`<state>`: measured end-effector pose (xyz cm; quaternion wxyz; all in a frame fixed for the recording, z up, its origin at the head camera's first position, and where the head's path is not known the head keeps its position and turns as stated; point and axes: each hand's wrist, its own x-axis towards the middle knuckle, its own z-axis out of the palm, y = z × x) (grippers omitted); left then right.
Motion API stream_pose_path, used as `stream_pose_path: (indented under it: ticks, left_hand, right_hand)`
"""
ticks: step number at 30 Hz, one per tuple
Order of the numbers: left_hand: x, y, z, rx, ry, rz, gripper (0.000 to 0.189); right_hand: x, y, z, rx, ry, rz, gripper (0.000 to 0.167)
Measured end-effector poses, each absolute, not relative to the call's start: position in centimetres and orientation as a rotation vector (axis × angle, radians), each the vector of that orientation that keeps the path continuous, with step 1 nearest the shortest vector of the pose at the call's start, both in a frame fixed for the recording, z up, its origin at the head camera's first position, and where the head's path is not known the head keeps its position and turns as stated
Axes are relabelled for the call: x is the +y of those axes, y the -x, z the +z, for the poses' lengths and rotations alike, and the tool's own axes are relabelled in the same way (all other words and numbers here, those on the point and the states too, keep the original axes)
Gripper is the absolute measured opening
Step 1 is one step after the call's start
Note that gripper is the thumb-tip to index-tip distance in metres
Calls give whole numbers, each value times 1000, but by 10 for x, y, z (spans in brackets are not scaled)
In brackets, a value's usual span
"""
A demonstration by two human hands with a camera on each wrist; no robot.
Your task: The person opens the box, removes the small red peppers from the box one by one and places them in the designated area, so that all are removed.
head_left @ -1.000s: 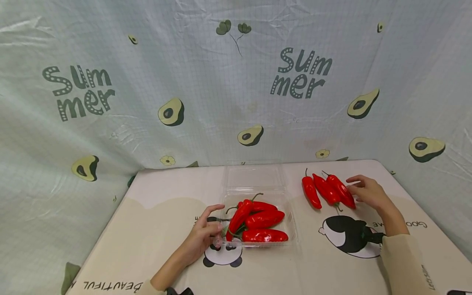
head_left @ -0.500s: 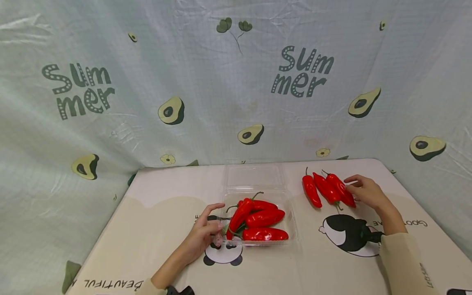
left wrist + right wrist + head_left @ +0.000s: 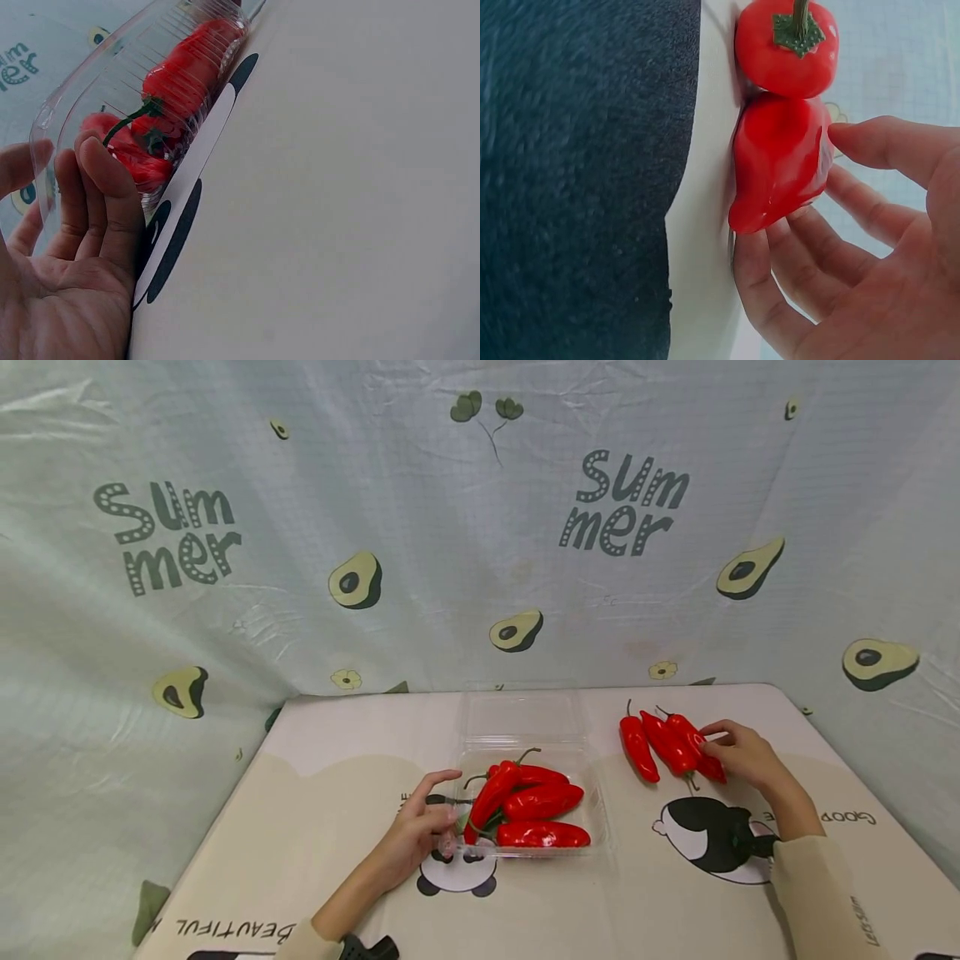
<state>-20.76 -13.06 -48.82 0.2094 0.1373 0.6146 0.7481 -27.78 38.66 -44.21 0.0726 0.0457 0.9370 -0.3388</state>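
Note:
In the head view my left hand is at the left end of a clear plastic box, its thumb and fingers on the wall and rim. The box holds several glossy red chili peppers with green stems. My right hand pinches the rightmost of three red chili peppers lying on the table. In the right wrist view its thumb meets one side of that chili pepper and its fingertips curl against the other. A second chili pepper lies right beside it, stem toward the camera.
The hinged lid of the box lies folded back toward the rear of the table. The leftmost loose chili pepper lies a little apart. A printed curtain hangs behind the beige table.
My right hand has moved in slightly and its fingers have closed on the rightmost chili pepper. My left hand stays at the box. The head view has shifted a little.

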Motion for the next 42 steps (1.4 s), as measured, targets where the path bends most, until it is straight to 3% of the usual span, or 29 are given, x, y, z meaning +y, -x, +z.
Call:
stream_pose_path:
  ticks: [24,42]
  left_hand:
    - [-131,208,-490,1728,-383,2074,61]
    - [-131,208,-489,1709,-370,2082,61]
  right_hand:
    - [381,271,-434,2962,-110,-1056,50]
    - [343,259,-381,3052,139,-1103,49]
